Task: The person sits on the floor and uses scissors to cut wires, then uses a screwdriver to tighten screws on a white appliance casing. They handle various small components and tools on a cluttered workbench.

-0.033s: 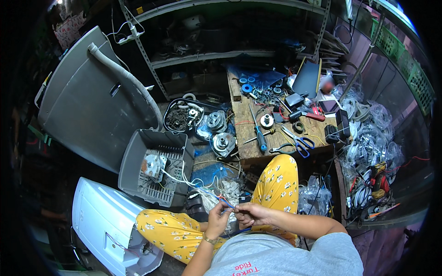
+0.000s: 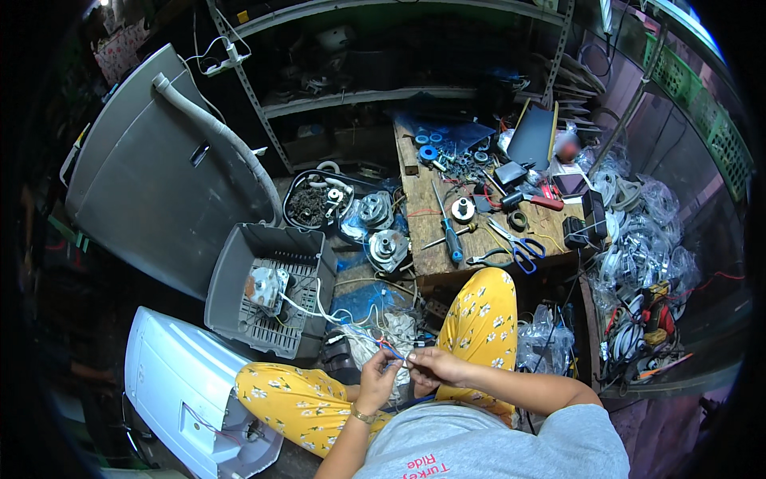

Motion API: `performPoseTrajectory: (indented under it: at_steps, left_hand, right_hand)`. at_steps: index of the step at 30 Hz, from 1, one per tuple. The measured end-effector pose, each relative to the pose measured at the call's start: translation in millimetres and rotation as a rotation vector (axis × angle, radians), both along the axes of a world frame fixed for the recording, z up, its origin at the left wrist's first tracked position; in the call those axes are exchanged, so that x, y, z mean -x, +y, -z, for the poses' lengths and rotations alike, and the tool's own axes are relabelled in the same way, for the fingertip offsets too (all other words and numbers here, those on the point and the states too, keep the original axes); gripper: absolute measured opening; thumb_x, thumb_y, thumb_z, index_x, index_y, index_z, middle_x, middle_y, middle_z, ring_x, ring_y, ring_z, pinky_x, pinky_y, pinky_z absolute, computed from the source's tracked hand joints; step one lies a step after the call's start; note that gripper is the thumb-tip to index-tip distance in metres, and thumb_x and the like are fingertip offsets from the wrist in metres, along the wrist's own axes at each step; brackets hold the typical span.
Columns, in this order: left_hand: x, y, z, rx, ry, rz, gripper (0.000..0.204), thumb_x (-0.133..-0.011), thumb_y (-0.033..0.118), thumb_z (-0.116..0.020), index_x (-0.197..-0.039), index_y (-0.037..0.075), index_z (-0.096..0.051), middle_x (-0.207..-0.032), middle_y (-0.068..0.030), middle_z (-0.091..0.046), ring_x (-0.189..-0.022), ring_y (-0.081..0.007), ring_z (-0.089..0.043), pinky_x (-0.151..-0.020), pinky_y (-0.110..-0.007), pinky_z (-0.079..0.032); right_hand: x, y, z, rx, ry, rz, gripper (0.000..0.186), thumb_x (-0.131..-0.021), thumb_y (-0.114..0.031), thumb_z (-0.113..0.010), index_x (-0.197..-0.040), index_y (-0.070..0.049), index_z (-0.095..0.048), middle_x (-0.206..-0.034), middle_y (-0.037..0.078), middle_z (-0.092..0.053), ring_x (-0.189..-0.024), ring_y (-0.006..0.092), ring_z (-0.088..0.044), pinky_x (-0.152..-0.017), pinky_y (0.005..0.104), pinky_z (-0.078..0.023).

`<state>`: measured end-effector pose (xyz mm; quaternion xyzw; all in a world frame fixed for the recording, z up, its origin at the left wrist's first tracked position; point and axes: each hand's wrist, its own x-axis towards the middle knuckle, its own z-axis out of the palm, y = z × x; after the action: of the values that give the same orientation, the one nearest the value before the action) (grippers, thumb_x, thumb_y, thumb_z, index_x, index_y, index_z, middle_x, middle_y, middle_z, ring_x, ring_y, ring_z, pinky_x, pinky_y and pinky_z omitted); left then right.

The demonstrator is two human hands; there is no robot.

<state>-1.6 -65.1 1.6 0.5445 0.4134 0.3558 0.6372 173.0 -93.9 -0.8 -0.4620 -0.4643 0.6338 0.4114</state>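
Right fingers (image 2: 423, 361) slightly shifted, thin blue wire (image 2: 393, 350), red wire (image 2: 381, 342) beside

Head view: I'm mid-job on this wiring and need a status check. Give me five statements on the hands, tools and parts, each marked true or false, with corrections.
1. The left hand pinches a blue wire, with the right hand close beside it. True.
2. The wristwatch is on the right wrist. False: it is on the left wrist.
3. The blue-handled scissors lie on the wooden bench. True.
4. The rust-stained metal unit sits on the bench. False: it is inside the grey slotted bin.
5. The blue-handled screwdriver lies left of the scissors. True.
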Motion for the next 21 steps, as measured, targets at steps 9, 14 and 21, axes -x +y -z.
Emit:
performPoseTrajectory:
  at_steps: [9, 14, 21]
  left_hand:
    - [2.2, 2.0, 2.3, 0.009, -0.003, 0.0, 0.005, -0.087, 0.001, -0.059, -0.092, 0.001, -0.059, -0.085, -0.0027, -0.063, -0.079, -0.0076, -0.056, -0.074, -0.023, -0.045]
    - [1.5, 4.7, -5.0, -0.079, 0.023, 0.016, 0.005, -0.088, 0.001, -0.058, -0.092, 0.002, -0.059, -0.083, -0.0009, -0.062, -0.07, -0.0049, -0.053, -0.064, -0.02, -0.042]
    - [0.0, 4.2, -3.6, 0.109, -0.074, -0.021, 0.003, -0.088, 0.001, -0.058, -0.09, 0.002, -0.059, -0.081, 0.0006, -0.06, -0.065, -0.0025, -0.047, -0.056, -0.018, -0.036]
  right_hand:
    - [1.5, 5.8, -9.9, -0.737, -0.675, 0.116, 0.016, -0.087, -0.022, -0.059, -0.086, -0.006, -0.054, -0.067, 0.006, -0.054, -0.054, 0.023, -0.054, -0.049, 0.0323, -0.045]
    - [-4.6, 3.9, -6.9, 0.244, 0.192, -0.075, 0.017, -0.091, -0.025, -0.054, -0.09, -0.008, -0.054, -0.072, 0.007, -0.058, -0.052, 0.0191, -0.053, -0.044, 0.0295, -0.041]
    - [-6.4, 7.8, -32.5, -0.677, -0.669, 0.059, 0.018, -0.087, -0.018, -0.06, -0.095, -0.002, -0.055, -0.082, 0.014, -0.06, -0.07, 0.0316, -0.06, -0.059, 0.0387, -0.047]
